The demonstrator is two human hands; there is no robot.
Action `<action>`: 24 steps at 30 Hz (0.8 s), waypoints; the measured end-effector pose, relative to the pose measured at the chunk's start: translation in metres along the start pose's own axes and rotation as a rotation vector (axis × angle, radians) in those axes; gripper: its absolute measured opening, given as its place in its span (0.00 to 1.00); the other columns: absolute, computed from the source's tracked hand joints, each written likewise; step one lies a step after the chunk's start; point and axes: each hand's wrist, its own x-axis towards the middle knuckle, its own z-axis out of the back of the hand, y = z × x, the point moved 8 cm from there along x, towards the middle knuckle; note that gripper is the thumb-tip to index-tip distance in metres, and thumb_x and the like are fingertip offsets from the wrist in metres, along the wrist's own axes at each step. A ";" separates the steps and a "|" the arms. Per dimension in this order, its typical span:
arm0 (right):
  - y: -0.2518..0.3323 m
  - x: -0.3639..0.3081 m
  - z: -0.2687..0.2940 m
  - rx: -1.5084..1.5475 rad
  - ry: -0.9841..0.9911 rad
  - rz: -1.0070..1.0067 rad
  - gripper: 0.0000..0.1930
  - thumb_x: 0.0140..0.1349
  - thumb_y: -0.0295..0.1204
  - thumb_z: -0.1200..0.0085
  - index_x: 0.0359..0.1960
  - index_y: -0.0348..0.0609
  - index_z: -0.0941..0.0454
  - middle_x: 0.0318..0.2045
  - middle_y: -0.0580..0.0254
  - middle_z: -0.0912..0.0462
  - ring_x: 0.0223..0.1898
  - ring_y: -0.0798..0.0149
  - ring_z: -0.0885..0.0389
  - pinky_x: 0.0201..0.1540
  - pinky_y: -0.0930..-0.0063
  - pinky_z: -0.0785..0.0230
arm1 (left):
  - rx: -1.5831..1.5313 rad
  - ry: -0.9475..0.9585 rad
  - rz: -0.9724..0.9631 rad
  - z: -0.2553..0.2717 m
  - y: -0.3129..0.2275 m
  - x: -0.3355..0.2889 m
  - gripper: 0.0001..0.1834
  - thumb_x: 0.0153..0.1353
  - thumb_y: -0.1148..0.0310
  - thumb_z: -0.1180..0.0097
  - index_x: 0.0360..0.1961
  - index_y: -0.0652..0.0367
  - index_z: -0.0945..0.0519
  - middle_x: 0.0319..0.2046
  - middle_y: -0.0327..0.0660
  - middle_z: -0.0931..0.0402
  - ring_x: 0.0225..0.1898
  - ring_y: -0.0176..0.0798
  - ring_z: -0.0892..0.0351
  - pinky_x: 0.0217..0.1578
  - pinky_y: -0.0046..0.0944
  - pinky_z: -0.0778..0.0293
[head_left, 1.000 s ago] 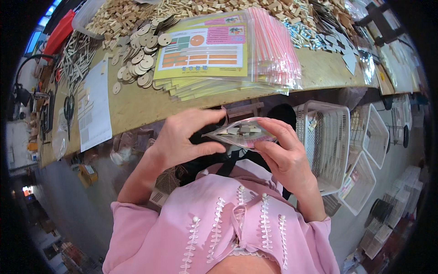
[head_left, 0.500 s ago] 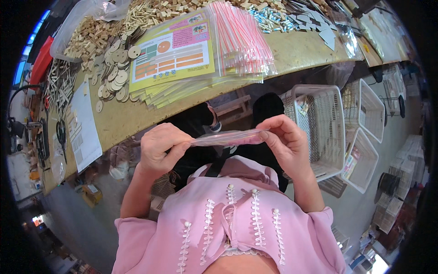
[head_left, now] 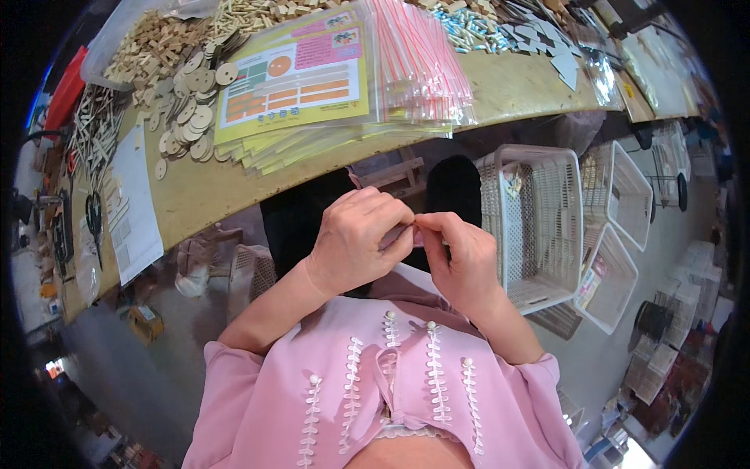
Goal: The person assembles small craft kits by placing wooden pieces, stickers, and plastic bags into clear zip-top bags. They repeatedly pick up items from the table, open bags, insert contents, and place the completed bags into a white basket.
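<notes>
Over my lap, in front of my body, my left hand (head_left: 361,238) and my right hand (head_left: 462,254) meet with their fingertips nearly touching. Both are closed on a clear zip bag (head_left: 419,237), pinching its edge. Only a small pinkish piece of the bag shows between the fingers; my hands hide the rest. Beyond them on the table lies a stack of yellow printed sheets in clear bags (head_left: 301,98), its open ends edged with pink-red strips (head_left: 418,66) fanned to the right.
Round wooden discs (head_left: 191,113), wooden blocks (head_left: 148,59) and thin sticks (head_left: 94,129) are heaped on the table (head_left: 211,205)'s left. Blue-and-white pegs (head_left: 469,35) and grey flat pieces (head_left: 547,43) lie farther right. White plastic baskets (head_left: 580,227) stand on the floor at the right. Scissors (head_left: 94,215) lie at the left edge.
My left hand has moved right along the bag, and my right hand slightly left and lower. The bag, stretched flat between them before, is now mostly covered by my fingers.
</notes>
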 end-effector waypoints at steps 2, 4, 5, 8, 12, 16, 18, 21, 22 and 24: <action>-0.012 -0.008 0.001 0.041 0.069 -0.044 0.07 0.57 0.19 0.39 0.36 0.41 0.21 0.27 0.58 0.17 0.26 0.55 0.18 0.29 0.67 0.28 | 0.004 0.056 -0.027 -0.006 0.000 -0.004 0.09 0.42 0.78 0.35 0.26 0.58 0.21 0.23 0.41 0.25 0.26 0.47 0.25 0.29 0.42 0.29; -0.024 -0.015 0.015 0.066 0.072 -0.111 0.08 0.56 0.17 0.39 0.36 0.41 0.20 0.28 0.56 0.17 0.27 0.53 0.18 0.31 0.67 0.27 | 0.010 0.156 -0.051 -0.009 0.000 -0.014 0.08 0.41 0.79 0.35 0.24 0.58 0.22 0.22 0.40 0.26 0.26 0.47 0.26 0.28 0.41 0.30; -0.039 -0.026 0.021 0.132 0.098 -0.222 0.07 0.59 0.17 0.40 0.37 0.38 0.20 0.29 0.55 0.16 0.29 0.58 0.17 0.33 0.70 0.26 | 0.022 0.187 -0.059 -0.008 0.002 -0.021 0.08 0.41 0.79 0.35 0.22 0.58 0.22 0.22 0.40 0.27 0.26 0.46 0.26 0.28 0.41 0.30; -0.084 -0.071 0.038 0.275 0.126 -0.565 0.02 0.66 0.20 0.44 0.38 0.34 0.22 0.30 0.62 0.17 0.36 0.73 0.18 0.39 0.77 0.26 | -0.075 0.319 -0.023 -0.015 0.016 -0.046 0.08 0.41 0.79 0.36 0.23 0.58 0.22 0.23 0.40 0.26 0.26 0.47 0.26 0.28 0.41 0.31; -0.129 -0.142 0.028 0.464 0.211 -0.818 0.02 0.68 0.22 0.45 0.37 0.35 0.23 0.31 0.66 0.18 0.37 0.75 0.21 0.42 0.78 0.27 | -0.270 0.513 0.195 -0.048 0.051 -0.079 0.04 0.51 0.75 0.38 0.27 0.59 0.22 0.24 0.41 0.25 0.29 0.47 0.26 0.31 0.43 0.28; -0.158 -0.186 0.020 0.504 0.291 -0.915 0.03 0.69 0.23 0.45 0.36 0.36 0.23 0.32 0.68 0.19 0.37 0.76 0.23 0.42 0.79 0.29 | -0.569 0.267 0.885 -0.102 0.140 -0.140 0.15 0.68 0.64 0.42 0.51 0.59 0.22 0.43 0.40 0.20 0.45 0.33 0.21 0.45 0.32 0.27; -0.165 -0.194 0.019 0.497 0.322 -0.940 0.04 0.69 0.24 0.45 0.36 0.37 0.23 0.32 0.69 0.19 0.36 0.76 0.24 0.41 0.79 0.29 | -0.596 0.099 1.102 -0.143 0.161 -0.170 0.20 0.70 0.62 0.44 0.58 0.60 0.26 0.46 0.41 0.21 0.48 0.33 0.22 0.48 0.30 0.27; -0.167 -0.197 0.021 0.468 0.365 -0.895 0.04 0.69 0.25 0.45 0.37 0.37 0.22 0.32 0.69 0.19 0.36 0.76 0.24 0.41 0.79 0.30 | -0.935 0.097 1.425 -0.187 0.153 -0.175 0.22 0.72 0.62 0.46 0.61 0.63 0.29 0.48 0.44 0.22 0.50 0.34 0.22 0.49 0.30 0.26; -0.168 -0.198 0.020 0.500 0.372 -0.919 0.05 0.69 0.26 0.44 0.37 0.38 0.21 0.33 0.69 0.18 0.36 0.76 0.24 0.41 0.79 0.29 | -1.103 0.136 1.531 -0.199 0.147 -0.175 0.22 0.72 0.62 0.46 0.61 0.64 0.29 0.49 0.45 0.21 0.50 0.34 0.22 0.50 0.31 0.25; -0.171 -0.200 0.016 0.568 0.380 -0.965 0.06 0.69 0.29 0.43 0.37 0.38 0.19 0.33 0.69 0.17 0.37 0.75 0.22 0.42 0.80 0.29 | -1.245 0.269 1.420 -0.201 0.141 -0.157 0.19 0.71 0.69 0.46 0.59 0.67 0.28 0.51 0.46 0.21 0.51 0.35 0.20 0.52 0.34 0.24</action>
